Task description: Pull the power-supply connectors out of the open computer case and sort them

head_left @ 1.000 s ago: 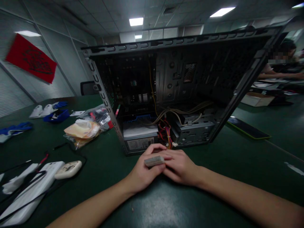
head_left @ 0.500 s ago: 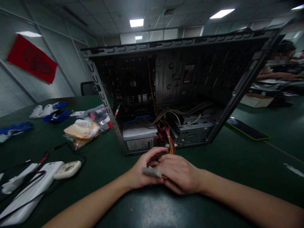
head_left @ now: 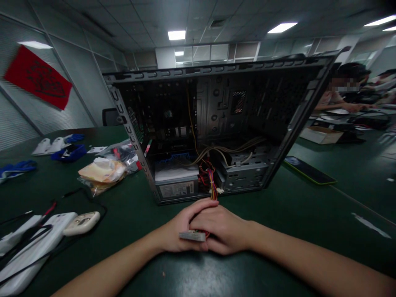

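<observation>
An open computer case [head_left: 213,70] stands on the green table in front of me, its inside facing me. From beside the power supply [head_left: 176,189] a bundle of coloured wires [head_left: 213,187] runs out over the case's lower edge to my hands. My left hand [head_left: 176,231] is closed around the wires, and a grey cable connector [head_left: 192,236] sticks out in front of its palm. My right hand [head_left: 224,229] is closed over the same wires, its fingers tucked into the left hand. The stretch of wire between the hands is mostly hidden.
Left lie plastic bags [head_left: 103,171], a white power strip [head_left: 40,247], a cream earbud-like case [head_left: 82,223], black cables and blue-white gloves [head_left: 18,168]. On the right are a phone-like slab [head_left: 309,170], an open box [head_left: 321,135] and a person [head_left: 346,97] at work.
My hands have drawn closer together, the right fingers sinking deeper into the left hand. The connector sits slightly lower and flatter. The whole view has shifted a little.
</observation>
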A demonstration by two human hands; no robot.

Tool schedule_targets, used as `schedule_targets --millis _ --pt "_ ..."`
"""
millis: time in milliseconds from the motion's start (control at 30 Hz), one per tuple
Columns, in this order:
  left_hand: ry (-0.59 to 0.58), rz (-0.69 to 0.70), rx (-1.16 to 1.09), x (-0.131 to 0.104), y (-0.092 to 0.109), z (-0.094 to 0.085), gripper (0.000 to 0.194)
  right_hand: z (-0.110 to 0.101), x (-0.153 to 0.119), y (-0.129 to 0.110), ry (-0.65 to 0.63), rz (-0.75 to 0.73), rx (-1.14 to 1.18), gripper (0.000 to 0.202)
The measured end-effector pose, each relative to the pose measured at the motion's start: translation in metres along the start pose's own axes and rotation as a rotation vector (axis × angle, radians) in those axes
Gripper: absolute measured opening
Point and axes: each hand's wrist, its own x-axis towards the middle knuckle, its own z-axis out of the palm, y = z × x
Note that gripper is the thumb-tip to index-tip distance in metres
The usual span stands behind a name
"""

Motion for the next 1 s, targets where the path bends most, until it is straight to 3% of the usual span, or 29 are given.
schedule_targets --millis 167,300,433,633,733,867,1000 --pt "0.141 -0.032 -0.106 0.003 -0.009 0.001 0.074 0.001 0.004 0.003 -0.037 0.036 0.054 0.021" --pt "0.229 -0.074 -0.279 0.006 -0.016 0.003 0.083 -0.002 0.009 0.002 -0.020 0.063 0.048 0.013" --pt "0.307 -0.200 -0.369 0.007 -0.012 0.004 0.086 -0.007 0.010 -0.003 -0.041 0.072 0.049 0.010" --pt "0.362 -0.291 -0.368 0.014 -0.007 0.005 0.046 -0.004 0.007 0.005 -0.077 0.121 -0.007 0.014" --pt "0.383 -0.282 -0.381 0.018 -0.007 0.006 0.038 0.001 0.006 0.009 -0.039 0.142 -0.029 0.014" --pt "0.407 -0.284 -0.354 0.019 -0.009 0.007 0.044 0.005 0.004 0.010 0.031 0.165 0.036 0.014" --pt "0.392 -0.232 -0.320 0.015 -0.013 0.006 0.070 0.007 0.000 0.016 0.169 0.274 0.229 0.019"
